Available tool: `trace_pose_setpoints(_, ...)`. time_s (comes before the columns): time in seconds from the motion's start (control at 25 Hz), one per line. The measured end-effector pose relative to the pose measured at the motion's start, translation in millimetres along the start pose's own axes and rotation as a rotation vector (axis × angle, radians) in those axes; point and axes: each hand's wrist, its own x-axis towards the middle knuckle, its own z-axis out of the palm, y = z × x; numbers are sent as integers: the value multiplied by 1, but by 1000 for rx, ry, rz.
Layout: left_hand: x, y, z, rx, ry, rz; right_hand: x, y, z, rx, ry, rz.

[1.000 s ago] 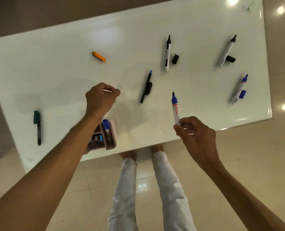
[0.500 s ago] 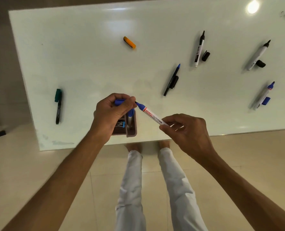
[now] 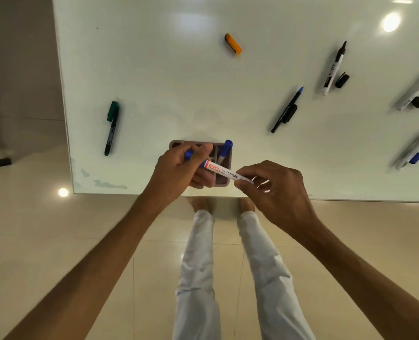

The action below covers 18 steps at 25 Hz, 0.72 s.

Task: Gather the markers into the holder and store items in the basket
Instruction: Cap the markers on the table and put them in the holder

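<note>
Head view, single entry.

Left hand (image 3: 176, 173): fingers curled round a blue cap (image 3: 188, 154), held over the holder (image 3: 224, 184) at the near edge of the white table (image 3: 154, 69).

Right hand (image 3: 274, 185): fingertips pinched the tail end of the white marker (image 3: 224, 171), barrel angled up and left, its tip end meeting the cap inside the left hand. Whether the cap was fully seated could not be told.

Holder: one blue-capped marker (image 3: 224, 150) stood in its right compartment.

Loose on the table:
- green marker (image 3: 111, 128), far left;
- orange object (image 3: 233, 43), far centre;
- dark blue-tipped pen (image 3: 287, 110), right of centre;
- uncapped black marker (image 3: 333, 68), its black cap (image 3: 342, 80) just beside it;
- two more uncapped markers at the right edge, caps beside them.

No basket in view.

Step judged in hand: capping the white marker before storing it.

Handling note: barrel and cap should be kept in one line and pushed straight together until seated; an angled push risks ink on the fingers. The marker then probably goes beside the standing one, lowered gently so the light holder near the table edge is not knocked.
</note>
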Motion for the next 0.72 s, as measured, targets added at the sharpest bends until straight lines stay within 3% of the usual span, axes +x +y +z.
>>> trace_pose_setpoints(0.16, -15, -19, 1, -26, 174, 8, -6, -28, 25, -27, -117, -31)
trace_pose_setpoints(0.32, -30, -24, -1, -217, 200, -112, -14, -57, 56, -154, -185, -2)
trace_pose_setpoints(0.72, -33, -3, -67, -122, 214, -53, 19, -102, 77, -70, -149, -55)
